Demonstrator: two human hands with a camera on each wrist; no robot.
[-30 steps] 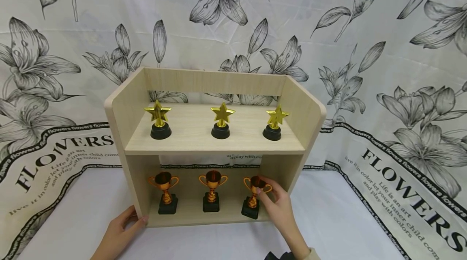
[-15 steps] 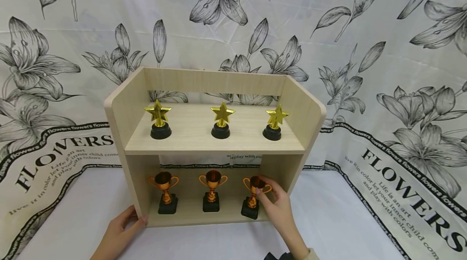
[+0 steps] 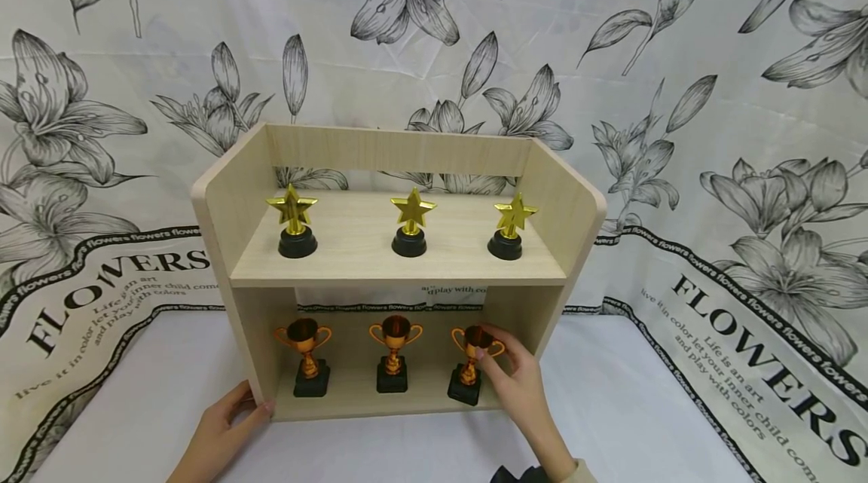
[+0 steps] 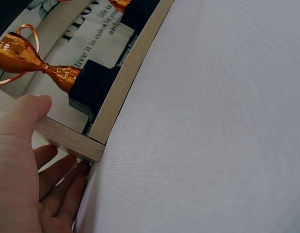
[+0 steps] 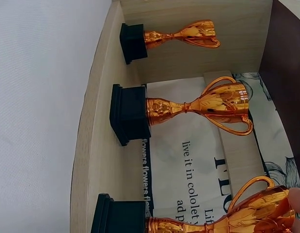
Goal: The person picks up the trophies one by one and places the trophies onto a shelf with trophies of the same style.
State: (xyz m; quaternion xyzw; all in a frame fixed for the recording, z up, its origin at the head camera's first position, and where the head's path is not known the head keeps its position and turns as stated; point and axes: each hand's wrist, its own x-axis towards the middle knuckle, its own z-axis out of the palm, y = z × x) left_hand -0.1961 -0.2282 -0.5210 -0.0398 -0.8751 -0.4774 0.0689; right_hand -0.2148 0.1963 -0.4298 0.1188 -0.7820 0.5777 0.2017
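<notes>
A two-level wooden shelf (image 3: 400, 276) stands on the white cloth. On its lower level, a row of orange-gold trophy cups on black bases includes a left one (image 3: 310, 366), a middle one (image 3: 392, 362) and a right one (image 3: 465, 383). My right hand (image 3: 522, 381) holds the right trophy by its cup, thumb in front; this trophy leans slightly. In the right wrist view, only a fingertip shows beside the held trophy's cup (image 5: 259, 213). My left hand (image 3: 220, 426) grips the shelf's lower left side panel (image 4: 67, 141), thumb on the inner side, fingers outside.
Gold star trophies stand on the upper level: a left one (image 3: 296, 230), a middle one (image 3: 410, 230) and a right one (image 3: 508, 230). Behind hangs a flower-printed cloth (image 3: 631, 166). White cloth (image 3: 610, 392) covers the table around the shelf.
</notes>
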